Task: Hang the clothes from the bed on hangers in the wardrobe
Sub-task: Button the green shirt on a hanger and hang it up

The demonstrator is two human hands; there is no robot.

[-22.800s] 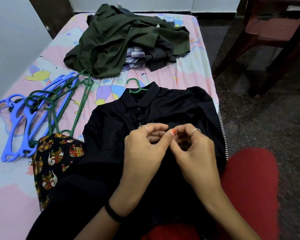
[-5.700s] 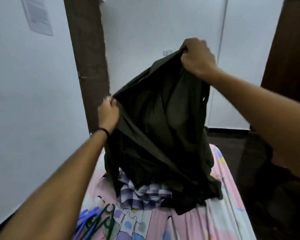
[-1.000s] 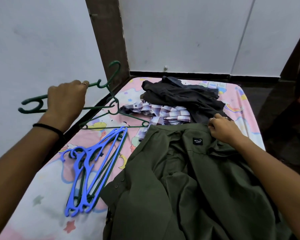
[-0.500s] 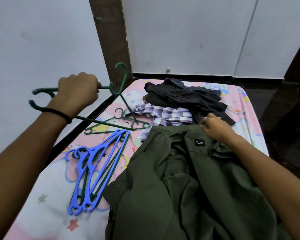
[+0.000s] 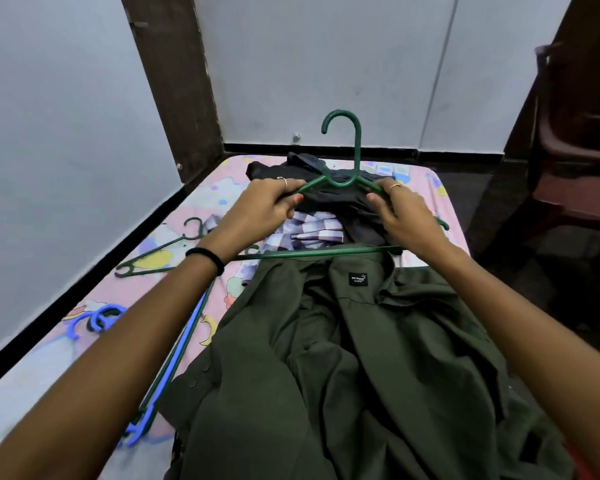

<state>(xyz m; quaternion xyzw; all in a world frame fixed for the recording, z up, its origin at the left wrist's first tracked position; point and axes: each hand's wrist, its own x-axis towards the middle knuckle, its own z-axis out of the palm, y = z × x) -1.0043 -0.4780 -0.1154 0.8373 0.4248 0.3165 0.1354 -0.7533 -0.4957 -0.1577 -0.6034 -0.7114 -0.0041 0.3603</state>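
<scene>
Left hand (image 5: 262, 206): grips the green hanger (image 5: 342, 181) by its left shoulder.
Right hand (image 5: 404, 213): grips its right shoulder.
Olive shirt (image 5: 343, 358): spread open on the bed (image 5: 42, 372), under the hanger.
Pile behind: checked and dark clothes (image 5: 312, 230), perhaps two.

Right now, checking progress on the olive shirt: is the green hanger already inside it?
No, both hands hold the green hanger above the collar of the olive shirt, which lies open on the bed.

The olive shirt (image 5: 361, 368) runs off the bottom edge; forearms cover most of the blue hangers (image 5: 167, 368).
</scene>
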